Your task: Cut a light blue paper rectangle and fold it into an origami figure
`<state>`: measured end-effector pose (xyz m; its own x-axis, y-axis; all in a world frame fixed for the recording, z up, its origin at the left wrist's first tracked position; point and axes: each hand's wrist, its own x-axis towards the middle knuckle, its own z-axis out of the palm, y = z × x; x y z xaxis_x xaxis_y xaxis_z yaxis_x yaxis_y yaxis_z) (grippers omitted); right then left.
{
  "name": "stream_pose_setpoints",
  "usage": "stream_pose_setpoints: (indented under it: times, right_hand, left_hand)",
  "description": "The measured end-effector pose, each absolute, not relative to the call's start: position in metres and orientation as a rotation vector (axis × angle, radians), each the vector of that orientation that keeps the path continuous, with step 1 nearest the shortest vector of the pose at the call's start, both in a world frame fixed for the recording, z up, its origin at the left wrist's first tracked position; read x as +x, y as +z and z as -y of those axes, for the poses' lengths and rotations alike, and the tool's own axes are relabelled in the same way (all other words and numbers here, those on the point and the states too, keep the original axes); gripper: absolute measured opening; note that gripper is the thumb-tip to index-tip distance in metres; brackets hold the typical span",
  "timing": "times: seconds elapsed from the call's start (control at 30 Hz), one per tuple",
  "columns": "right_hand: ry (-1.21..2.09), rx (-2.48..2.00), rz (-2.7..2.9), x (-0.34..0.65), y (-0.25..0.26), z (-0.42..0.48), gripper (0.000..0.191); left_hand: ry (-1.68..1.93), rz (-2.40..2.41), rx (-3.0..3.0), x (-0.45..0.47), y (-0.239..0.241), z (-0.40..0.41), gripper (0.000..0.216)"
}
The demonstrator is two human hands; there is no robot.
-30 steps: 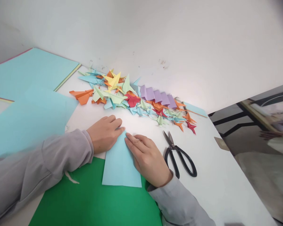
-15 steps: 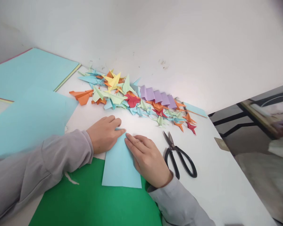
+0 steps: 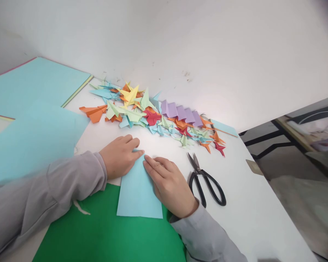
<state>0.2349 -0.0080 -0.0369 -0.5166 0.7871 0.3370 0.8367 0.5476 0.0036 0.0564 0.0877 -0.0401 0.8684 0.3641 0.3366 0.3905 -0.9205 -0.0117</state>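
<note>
Past second: little changed. Light-blue paper (image 3: 138, 200) stays at 7 o'clock in view, partly over green sheet (image 3: 112, 236), suggesting steady pressing. Left hand (image 3: 120, 156) curled at paper's 12 o'clock end, cannot tell if pinching; right hand (image 3: 169, 183) extended, unclenched. Scissors (image 3: 198, 170) at its 3 o'clock.

A head-worn camera looks forward and down, near the white table (image 3: 251, 203).

Wht wall (image 3: 164, 43), scuffed; wht tbl (image 3: 251, 203); blk frame (image 3: 262, 139) rt.
</note>
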Motion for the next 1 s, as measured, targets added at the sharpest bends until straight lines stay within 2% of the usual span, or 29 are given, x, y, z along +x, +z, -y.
stream_pose_setpoints:
  times: [0.27, 0.63, 1.0]
  right_hand:
    - [-0.243, -1.338, 2.47, 0.2352, -0.0376, 0.0079, 0.036]
    - [-0.248, -1.317, 2.453, 0.2355, -0.0392, 0.0067, 0.033]
    - [-0.249, -1.377, 2.48, 0.2376, -0.0423, 0.0077, 0.034]
  left_hand:
    - [-0.4, 0.649, -2.955, 0.0568, -0.0386, -0.087, 0.03]
    - [-0.517, 0.588, -2.954, 0.0555, -0.0409, -0.0881, 0.035]
    - [-0.441, 0.516, -2.942, 0.0562, -0.041, -0.0888, 0.033]
